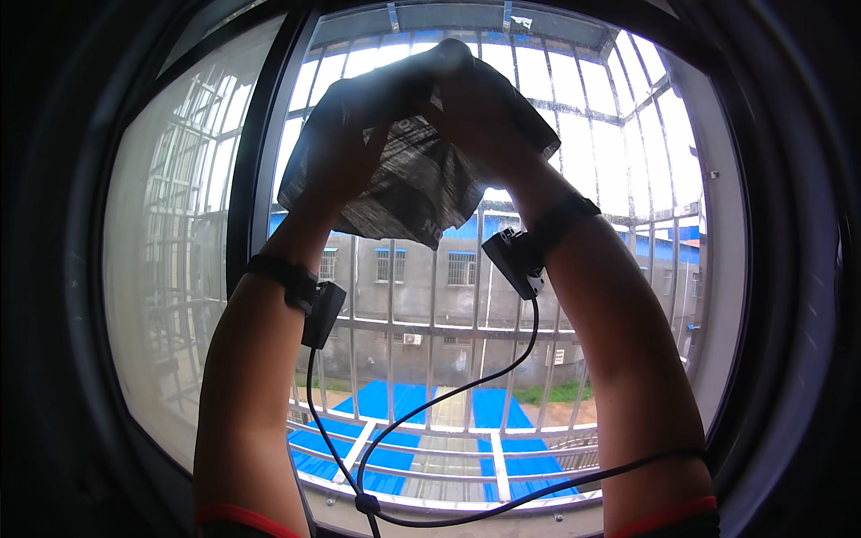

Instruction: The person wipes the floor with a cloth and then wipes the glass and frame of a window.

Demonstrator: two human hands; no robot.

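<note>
Against the bright window glass (457, 282), a dark, creased sheet (410, 158) is spread in front of me; whether it is cloth or thin plastic is hard to tell. It bears printed letters, and its lower edge hangs uneven. My left hand (343, 155) holds its left part, thumb pointing up and inward. On the right side, my right hand (474, 121) grips the sheet higher up, near its bunched top. Backlight darkens both hands, so the fingers blur into the material. Whether the sheet touches the glass is unclear.
Each wrist wears a black strap with a small device, on the left (324, 313) and right (514, 262). Their black cables (366, 503) meet at a knot below. A dark window frame (259, 148) stands left. Outside are metal bars (430, 329), a blue-striped roof (383, 410) and a grey building (417, 289).
</note>
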